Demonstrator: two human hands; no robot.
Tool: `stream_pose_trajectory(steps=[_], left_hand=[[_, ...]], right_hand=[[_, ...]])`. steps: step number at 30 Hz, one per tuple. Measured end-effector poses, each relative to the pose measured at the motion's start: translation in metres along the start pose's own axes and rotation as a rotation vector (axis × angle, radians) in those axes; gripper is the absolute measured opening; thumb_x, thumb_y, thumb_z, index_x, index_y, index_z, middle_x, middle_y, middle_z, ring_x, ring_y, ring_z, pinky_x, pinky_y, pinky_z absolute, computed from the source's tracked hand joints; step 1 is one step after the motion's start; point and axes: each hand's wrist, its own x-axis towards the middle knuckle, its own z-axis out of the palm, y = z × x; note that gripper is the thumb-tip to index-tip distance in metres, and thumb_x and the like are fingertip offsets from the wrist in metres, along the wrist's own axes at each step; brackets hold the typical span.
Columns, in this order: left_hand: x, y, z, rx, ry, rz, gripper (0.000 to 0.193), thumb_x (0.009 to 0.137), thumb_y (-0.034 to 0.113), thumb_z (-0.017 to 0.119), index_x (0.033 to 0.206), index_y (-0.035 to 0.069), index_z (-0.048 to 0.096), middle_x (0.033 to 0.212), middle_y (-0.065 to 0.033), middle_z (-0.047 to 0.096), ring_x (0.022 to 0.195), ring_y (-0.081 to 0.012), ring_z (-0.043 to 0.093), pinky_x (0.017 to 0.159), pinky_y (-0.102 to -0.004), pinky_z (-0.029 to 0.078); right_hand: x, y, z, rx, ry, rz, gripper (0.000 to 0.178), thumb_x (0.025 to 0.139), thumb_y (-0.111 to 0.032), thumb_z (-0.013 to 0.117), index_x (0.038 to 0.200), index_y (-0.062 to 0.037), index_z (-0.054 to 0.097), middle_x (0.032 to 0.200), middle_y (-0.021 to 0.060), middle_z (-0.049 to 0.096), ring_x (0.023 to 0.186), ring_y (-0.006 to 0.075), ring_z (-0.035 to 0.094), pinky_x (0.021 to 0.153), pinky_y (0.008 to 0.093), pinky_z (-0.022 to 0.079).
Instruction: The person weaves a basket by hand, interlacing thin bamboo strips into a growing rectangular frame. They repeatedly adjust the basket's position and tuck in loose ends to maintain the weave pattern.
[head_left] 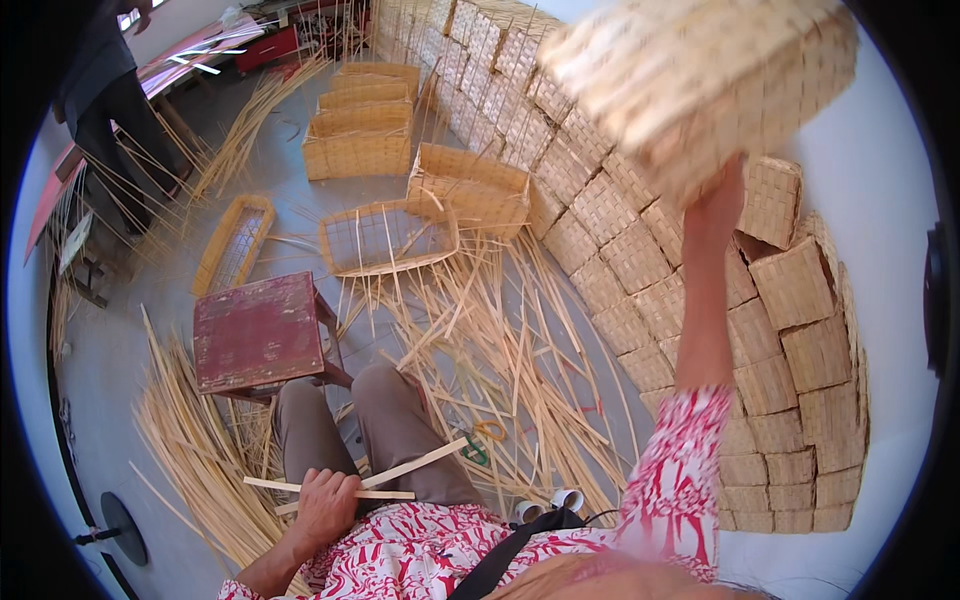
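Observation:
My right arm stretches up at the right, and my right hand (715, 200) is closed on the lower end of a woven bamboo box (710, 90). The box is lifted beside the top of a stacked wall of similar woven boxes (635, 255). It looks slightly blurred, and my fingers are partly hidden by it. Down in my lap, my left hand (328, 505) grips flat bamboo strips (420, 462) that cross each other under its fingers.
Before my knees stands a worn red stool (258, 335). Loose bamboo strips (500, 350) cover the floor on both sides. Unfinished woven baskets (390, 238) lie beyond. A person (110, 110) in dark trousers stands at the far left. Green-handled scissors (475, 450) lie near my knee.

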Motion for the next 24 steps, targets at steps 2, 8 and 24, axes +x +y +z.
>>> stream_pose_trajectory(steps=[2,8,24], left_hand=[[0.000,0.000,-0.009,0.012,-0.041,-0.047,0.015,0.078,0.014,0.069,0.091,0.010,0.062,0.079,-0.0072,0.056,0.077,-0.0287,0.055,0.075,-0.0427,0.039],[0.025,0.007,-0.001,0.003,-0.005,-0.106,0.014,0.078,0.013,0.067,0.091,0.011,0.062,0.077,-0.0063,0.055,0.077,-0.0274,0.055,0.074,-0.0420,0.039],[0.018,0.009,-0.011,-0.005,-0.067,-0.120,0.018,0.080,0.013,0.070,0.097,0.010,0.065,0.078,-0.0025,0.056,0.074,-0.0214,0.055,0.071,-0.0371,0.040]], right_hand=[[0.095,0.014,0.035,-0.139,0.181,0.081,0.056,0.100,-0.049,0.064,0.130,-0.0026,0.057,0.121,0.0084,0.062,0.102,0.0213,0.062,0.086,0.0356,0.054],[0.292,0.055,0.039,-0.703,0.388,-0.155,0.053,0.089,-0.035,0.078,0.111,0.0119,0.065,0.094,0.0155,0.071,0.083,0.0287,0.071,0.065,0.0376,0.057],[-0.124,0.335,-0.125,-0.801,-0.745,0.937,0.020,0.097,-0.018,0.066,0.113,-0.0063,0.073,0.089,0.0028,0.074,0.071,0.0076,0.068,0.057,0.0212,0.051]])
